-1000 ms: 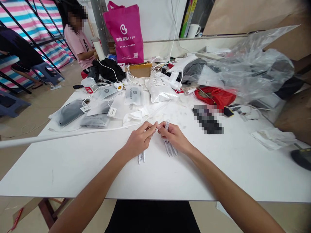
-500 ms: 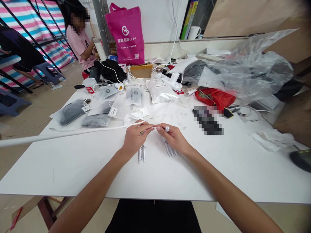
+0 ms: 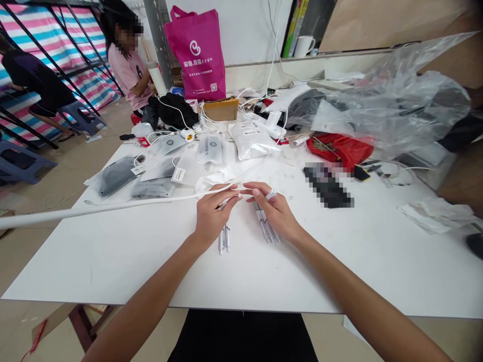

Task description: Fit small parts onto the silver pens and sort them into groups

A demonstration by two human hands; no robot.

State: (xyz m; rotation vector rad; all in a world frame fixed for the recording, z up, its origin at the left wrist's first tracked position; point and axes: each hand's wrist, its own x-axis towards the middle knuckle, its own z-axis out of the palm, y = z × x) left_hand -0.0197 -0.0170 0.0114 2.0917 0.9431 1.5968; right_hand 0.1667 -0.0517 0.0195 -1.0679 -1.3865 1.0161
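Note:
My left hand (image 3: 212, 215) is closed in a pinch on a slim pen part, its small whitish tip (image 3: 239, 196) showing at the thumb and forefinger. Most of that part is hidden by the fingers. Close beside it, my right hand (image 3: 277, 211) curls round a clear white pen barrel (image 3: 271, 194) whose end sticks up between the fingers. The right fingertips come near the left ones. Below the left hand lie a few clear pens (image 3: 224, 240) on the table. Several more clear pens (image 3: 267, 230) lie side by side, partly under the right hand.
A white cable (image 3: 113, 205) crosses at the left. Behind lie bagged dark items (image 3: 116, 176), a white parcel (image 3: 252, 141), a red bag (image 3: 341, 148) and a blurred dark object (image 3: 328, 186). Clear plastic (image 3: 392, 105) heaps at the right. A pink-shirted person (image 3: 130, 75) sits beyond the table (image 3: 151, 281).
My right fingers have drawn slightly apart from the left fingertips, and the barrel in that hand has tilted to the right. The whole view has shifted a little.

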